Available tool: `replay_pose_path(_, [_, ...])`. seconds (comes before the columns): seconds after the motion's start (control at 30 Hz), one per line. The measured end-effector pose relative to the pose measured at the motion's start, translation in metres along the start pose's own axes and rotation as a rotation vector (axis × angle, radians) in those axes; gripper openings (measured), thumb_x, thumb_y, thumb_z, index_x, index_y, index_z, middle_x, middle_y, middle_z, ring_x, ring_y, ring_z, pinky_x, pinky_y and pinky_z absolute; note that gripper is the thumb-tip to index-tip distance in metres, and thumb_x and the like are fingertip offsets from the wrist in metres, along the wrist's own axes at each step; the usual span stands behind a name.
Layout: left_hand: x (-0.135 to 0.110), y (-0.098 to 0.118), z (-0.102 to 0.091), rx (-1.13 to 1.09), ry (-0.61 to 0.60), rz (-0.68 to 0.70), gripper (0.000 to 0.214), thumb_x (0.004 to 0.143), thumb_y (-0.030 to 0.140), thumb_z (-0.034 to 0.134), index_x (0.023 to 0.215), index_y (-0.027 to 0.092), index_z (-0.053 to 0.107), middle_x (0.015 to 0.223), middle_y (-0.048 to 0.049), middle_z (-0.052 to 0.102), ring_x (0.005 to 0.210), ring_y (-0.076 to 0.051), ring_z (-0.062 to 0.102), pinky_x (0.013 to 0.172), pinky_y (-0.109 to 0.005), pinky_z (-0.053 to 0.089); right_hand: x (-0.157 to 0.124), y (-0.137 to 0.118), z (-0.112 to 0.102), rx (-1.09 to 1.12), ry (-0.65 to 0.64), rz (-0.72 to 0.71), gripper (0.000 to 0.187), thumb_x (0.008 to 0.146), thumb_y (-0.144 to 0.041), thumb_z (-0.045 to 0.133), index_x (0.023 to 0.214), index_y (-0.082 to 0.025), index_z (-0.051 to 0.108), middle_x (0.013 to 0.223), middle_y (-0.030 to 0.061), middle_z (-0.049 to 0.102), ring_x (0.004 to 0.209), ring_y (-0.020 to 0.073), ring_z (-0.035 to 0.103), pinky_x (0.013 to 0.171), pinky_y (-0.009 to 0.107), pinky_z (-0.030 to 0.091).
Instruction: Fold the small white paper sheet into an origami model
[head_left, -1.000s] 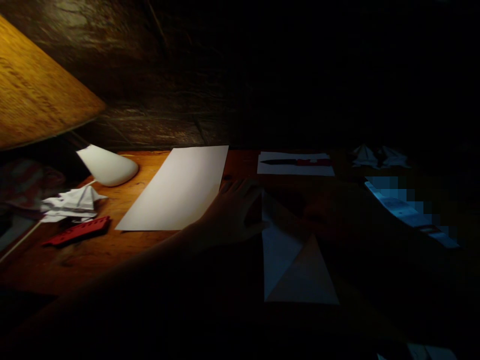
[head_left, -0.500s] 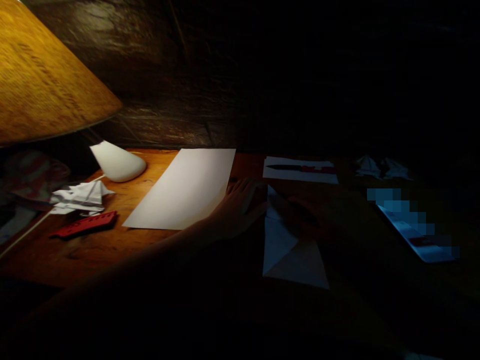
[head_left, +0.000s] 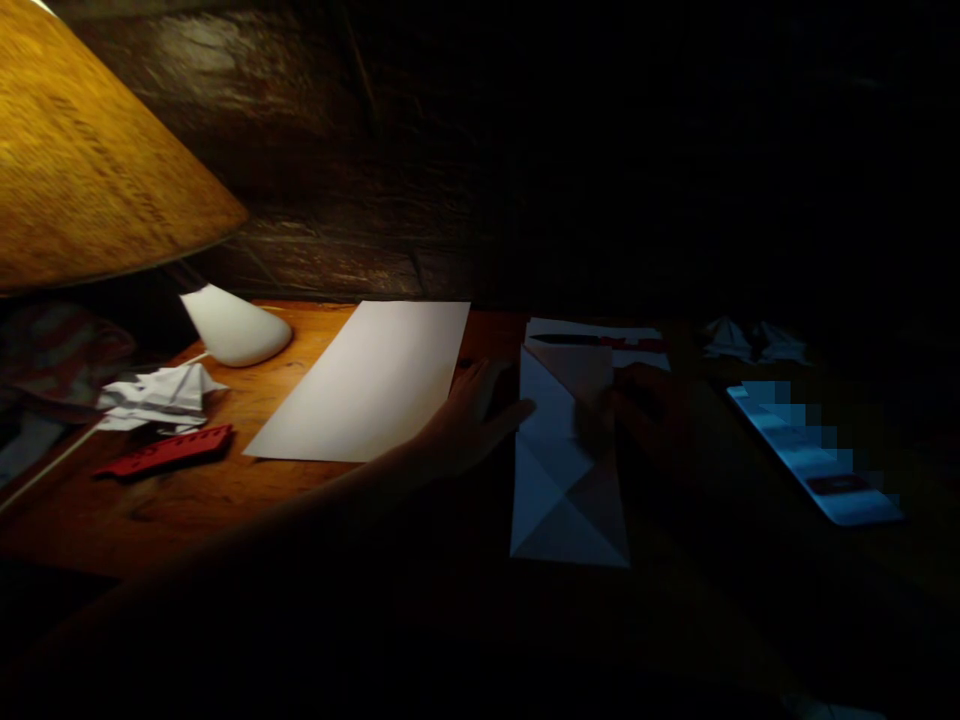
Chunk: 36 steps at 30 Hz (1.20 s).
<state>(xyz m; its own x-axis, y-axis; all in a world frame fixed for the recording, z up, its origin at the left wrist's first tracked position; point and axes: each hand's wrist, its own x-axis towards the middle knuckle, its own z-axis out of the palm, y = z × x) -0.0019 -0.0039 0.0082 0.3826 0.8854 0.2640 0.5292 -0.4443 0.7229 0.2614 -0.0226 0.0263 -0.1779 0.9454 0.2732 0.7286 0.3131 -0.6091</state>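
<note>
A creased sheet of paper [head_left: 562, 455] lies in dim light in the middle, with an X of fold lines across its lower half. My left hand [head_left: 476, 405] is open at its left side, fingers stretched out and the thumb tip at the paper's edge. On the opposite side, my right hand [head_left: 649, 410] is in deep shadow, its fingers closed at the paper's right edge. Behind the creased sheet, a knife [head_left: 596, 341] with a dark blade and red handle rests on some white paper [head_left: 649, 357].
A smooth white sheet [head_left: 375, 385] lies left of my hands. Farther left are a lamp [head_left: 236, 325], folded paper [head_left: 161, 395] and a red object [head_left: 165, 452] with notches. A lit phone [head_left: 814, 455] and two folded paper pieces [head_left: 727, 340] are on the right.
The creased paper has been unfolded, so its upper part and the crossing creases now show. My right hand has moved outward to the right edge; my left stays nearly in place.
</note>
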Motion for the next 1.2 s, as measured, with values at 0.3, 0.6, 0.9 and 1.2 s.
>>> replay_pose_path(0.3, [-0.002,0.008,0.007,-0.779,-0.008,-0.249,0.033,0.081,0.031,0.068,0.111,0.018,0.064,0.102,-0.0065,0.073,0.092,-0.024,0.071,0.082,-0.039,0.057,0.004,-0.016,-0.006,0.25,-0.112,0.147,0.014,0.089,-0.029,0.056,0.081,-0.022,0.065,0.079,0.0053,0.073,0.071,0.0229,0.068,0.064,0.034,0.052])
replay_pose_path(0.6, [-0.004,0.005,0.006,-0.626,-0.037,-0.386,0.043,0.068,0.025,0.081,0.106,0.015,0.065,0.098,-0.0092,0.075,0.088,-0.026,0.071,0.068,-0.036,0.058,-0.011,-0.014,0.006,0.583,-0.397,0.0,0.019,0.093,-0.041,0.064,0.102,-0.024,0.067,0.103,0.0048,0.076,0.094,0.0247,0.072,0.081,0.038,0.058])
replay_pose_path(0.9, [-0.007,0.012,0.014,-0.501,-0.188,-0.401,0.026,0.071,0.027,0.08,0.091,0.014,0.071,0.082,-0.004,0.074,0.073,-0.02,0.069,0.059,-0.027,0.05,-0.023,-0.022,0.016,0.438,-0.241,-0.096,0.058,0.08,-0.049,0.081,0.131,-0.028,0.062,0.124,0.0086,0.072,0.1,0.0267,0.072,0.077,0.035,0.059])
replay_pose_path(1.2, [-0.01,0.021,0.006,-0.685,-0.207,-0.377,0.031,0.069,0.022,0.081,0.095,0.014,0.066,0.089,-0.0047,0.075,0.078,-0.02,0.071,0.068,-0.032,0.057,-0.005,-0.021,-0.002,0.245,-0.062,0.134,0.024,0.085,-0.035,0.072,0.104,-0.023,0.078,0.078,0.0043,0.076,0.062,0.0206,0.068,0.054,0.031,0.052])
